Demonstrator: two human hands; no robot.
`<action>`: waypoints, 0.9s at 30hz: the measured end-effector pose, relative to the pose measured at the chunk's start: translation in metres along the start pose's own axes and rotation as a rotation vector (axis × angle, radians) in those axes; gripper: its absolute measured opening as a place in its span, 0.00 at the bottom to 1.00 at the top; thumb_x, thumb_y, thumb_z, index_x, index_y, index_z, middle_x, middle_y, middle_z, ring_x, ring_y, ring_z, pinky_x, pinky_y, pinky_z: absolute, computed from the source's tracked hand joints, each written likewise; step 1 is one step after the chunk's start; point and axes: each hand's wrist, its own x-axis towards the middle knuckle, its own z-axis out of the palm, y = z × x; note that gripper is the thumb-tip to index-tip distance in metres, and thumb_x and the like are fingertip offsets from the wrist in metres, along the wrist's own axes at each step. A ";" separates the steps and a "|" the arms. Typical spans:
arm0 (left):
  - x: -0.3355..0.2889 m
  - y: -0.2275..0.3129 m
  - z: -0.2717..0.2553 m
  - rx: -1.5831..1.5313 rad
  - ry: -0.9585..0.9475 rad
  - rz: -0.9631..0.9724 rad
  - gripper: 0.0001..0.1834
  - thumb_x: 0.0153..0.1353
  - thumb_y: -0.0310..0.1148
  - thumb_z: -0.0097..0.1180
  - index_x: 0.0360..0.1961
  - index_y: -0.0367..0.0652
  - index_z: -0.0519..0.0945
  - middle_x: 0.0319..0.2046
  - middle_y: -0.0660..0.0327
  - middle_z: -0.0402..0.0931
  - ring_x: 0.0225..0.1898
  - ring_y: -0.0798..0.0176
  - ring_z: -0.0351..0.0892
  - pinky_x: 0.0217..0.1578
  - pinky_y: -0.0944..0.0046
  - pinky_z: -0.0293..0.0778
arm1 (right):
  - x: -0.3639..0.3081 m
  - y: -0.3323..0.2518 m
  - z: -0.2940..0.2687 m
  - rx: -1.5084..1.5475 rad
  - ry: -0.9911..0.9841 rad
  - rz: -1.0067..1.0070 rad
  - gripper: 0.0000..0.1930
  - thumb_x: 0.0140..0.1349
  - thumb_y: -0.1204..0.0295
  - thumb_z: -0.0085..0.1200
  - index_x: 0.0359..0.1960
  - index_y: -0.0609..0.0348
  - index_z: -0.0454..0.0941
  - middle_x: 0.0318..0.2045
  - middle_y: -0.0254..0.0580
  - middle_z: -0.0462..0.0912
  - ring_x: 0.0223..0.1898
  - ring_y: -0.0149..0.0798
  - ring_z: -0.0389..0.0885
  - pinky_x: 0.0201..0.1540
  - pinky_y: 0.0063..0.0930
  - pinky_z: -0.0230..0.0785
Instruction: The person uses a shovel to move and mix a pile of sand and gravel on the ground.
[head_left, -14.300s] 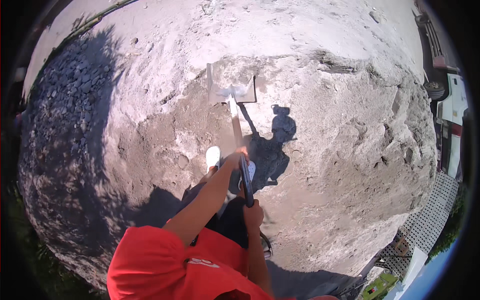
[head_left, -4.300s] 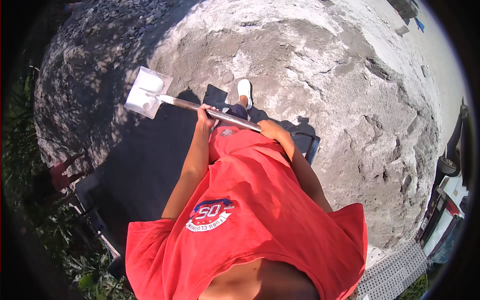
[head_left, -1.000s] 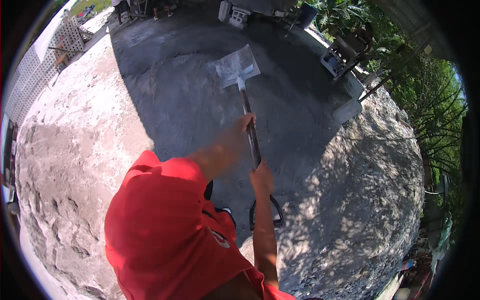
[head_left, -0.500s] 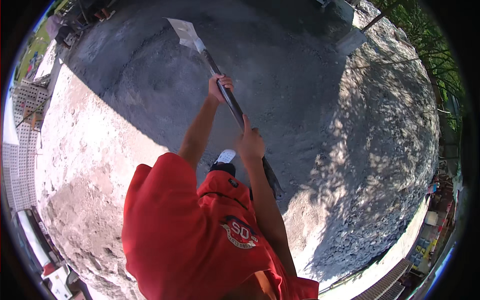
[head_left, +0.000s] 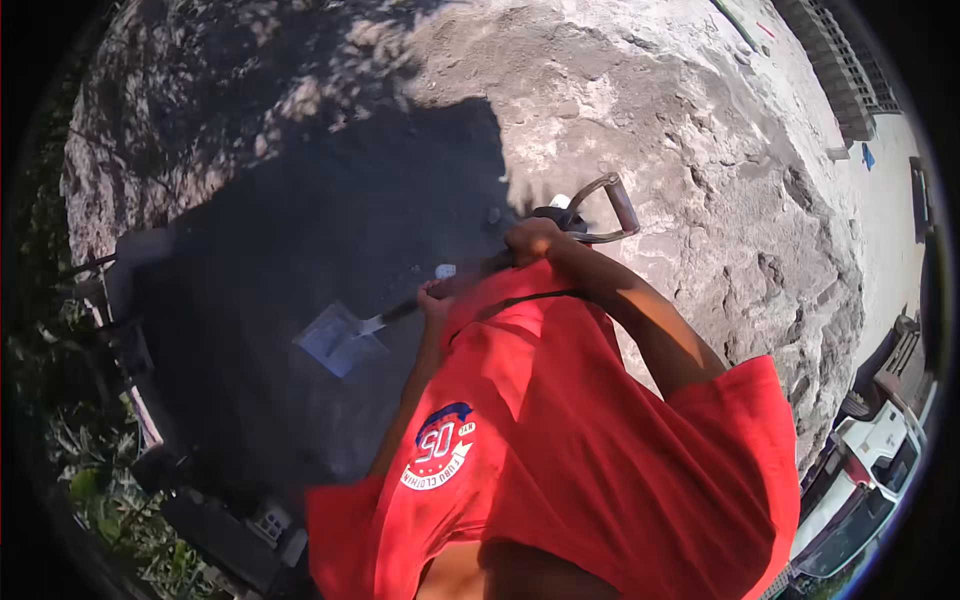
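My hands hold a shovel across the front of my body. Its flat pale metal blade [head_left: 340, 340] hangs low on the left in dark shade, close to the ground. My left hand [head_left: 434, 300] is closed round the dark shaft a short way behind the blade. Farther up the shaft, my right hand [head_left: 533, 240] grips it just below the D-shaped handle [head_left: 622, 207], which sticks out to the right. Whether anything lies on the blade I cannot make out. White shoes [head_left: 445, 271] show partly beyond the shaft.
Rough, pale sunlit ground [head_left: 740, 220] spreads to the right, with deep shade on the left. Stacked grey blocks [head_left: 840, 70] stand at the far right. A white vehicle [head_left: 870, 480] is at the lower right, leafy plants [head_left: 120, 520] at the lower left.
My body and view have swung round. The shovel, which stretched ahead to the upper left, now lies across me with its blade lower left. Both hands still grip it.
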 end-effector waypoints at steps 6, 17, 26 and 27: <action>0.060 -0.098 0.128 0.832 -0.389 0.255 0.07 0.46 0.34 0.43 0.16 0.46 0.66 0.21 0.60 0.70 0.32 0.58 0.71 0.43 0.53 0.67 | -0.045 0.134 0.059 0.228 0.247 0.236 0.14 0.41 0.68 0.55 0.34 0.51 0.80 0.36 0.43 0.80 0.38 0.46 0.79 0.38 0.39 0.72; 0.091 -0.350 0.362 0.995 -0.264 -0.359 0.09 0.41 0.27 0.48 0.12 0.47 0.62 0.11 0.65 0.63 0.16 0.66 0.63 0.28 0.64 0.66 | -0.161 0.247 0.102 0.826 0.664 0.590 0.18 0.45 0.61 0.56 0.36 0.58 0.75 0.32 0.54 0.78 0.36 0.53 0.78 0.37 0.43 0.70; 0.142 -0.584 0.396 1.412 -0.224 -0.758 0.07 0.41 0.31 0.45 0.12 0.47 0.64 0.11 0.63 0.62 0.16 0.63 0.63 0.25 0.63 0.67 | -0.217 0.324 0.099 1.278 0.815 1.110 0.19 0.43 0.56 0.55 0.30 0.59 0.77 0.31 0.52 0.79 0.36 0.51 0.78 0.39 0.40 0.70; 0.137 -0.613 0.400 1.421 -0.218 -0.859 0.07 0.41 0.32 0.44 0.12 0.47 0.64 0.11 0.63 0.62 0.16 0.62 0.63 0.24 0.63 0.67 | -0.231 0.329 0.098 1.299 0.798 1.188 0.19 0.44 0.56 0.54 0.30 0.59 0.76 0.31 0.52 0.79 0.36 0.52 0.77 0.39 0.41 0.69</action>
